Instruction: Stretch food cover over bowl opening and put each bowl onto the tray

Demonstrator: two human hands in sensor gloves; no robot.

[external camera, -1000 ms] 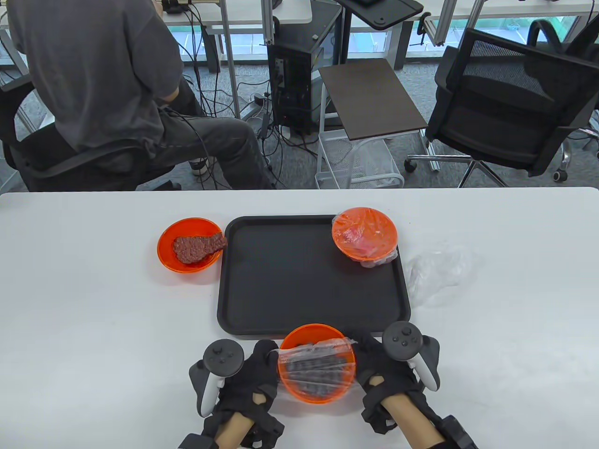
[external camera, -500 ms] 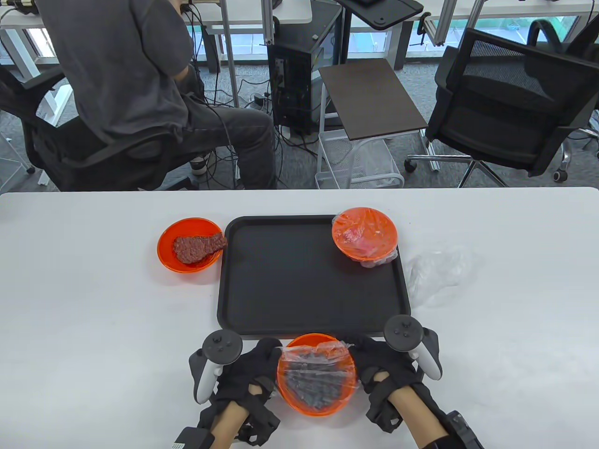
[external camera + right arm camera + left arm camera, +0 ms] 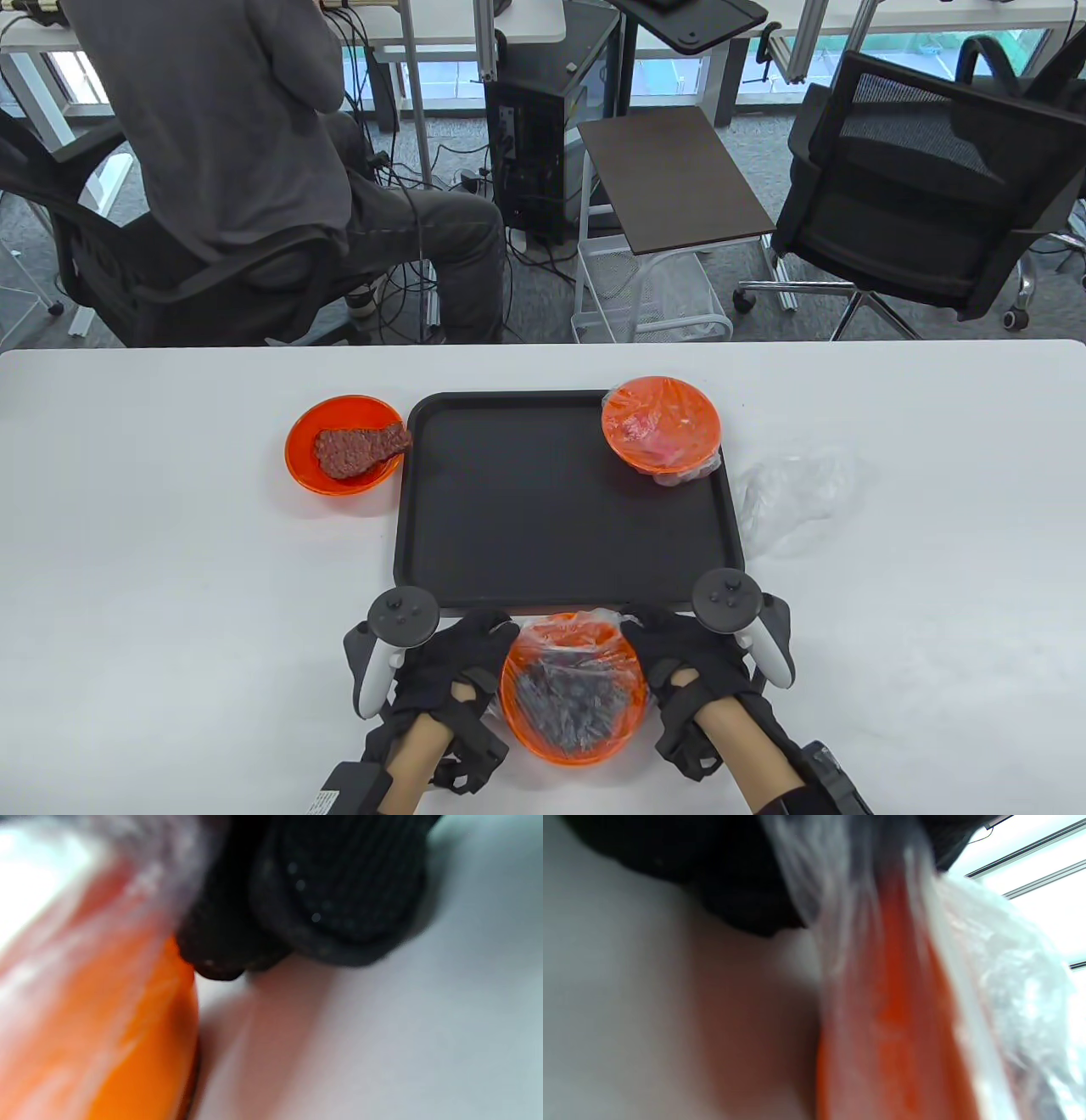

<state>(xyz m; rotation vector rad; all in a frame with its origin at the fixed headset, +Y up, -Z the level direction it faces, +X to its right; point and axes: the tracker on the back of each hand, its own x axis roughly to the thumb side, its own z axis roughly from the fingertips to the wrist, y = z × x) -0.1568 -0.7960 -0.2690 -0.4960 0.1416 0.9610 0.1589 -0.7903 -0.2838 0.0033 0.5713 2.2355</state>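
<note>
From above, everything is evenly and brightly lit and sharp, with daylight coming through the windows (image 3: 662, 76) at the far wall and only faint shadows under my hands on the white table (image 3: 170, 552). The straight lines bend slightly toward the corners. Both wrist cameras are badly blurred and too close to focus: my fingers (image 3: 339, 891) are a dark smear, and the upper right of the left wrist view is blown out white.

I see a white rectangular worktop (image 3: 170, 552) carrying a black plastic tray (image 3: 509, 552) at its middle, an uncovered orange bowl of brown meat (image 3: 344, 443) just left of it, a crumpled clear plastic cover (image 3: 793, 497) to its right, and a film-wrapped orange bowl (image 3: 570, 688) near my edge.
</note>
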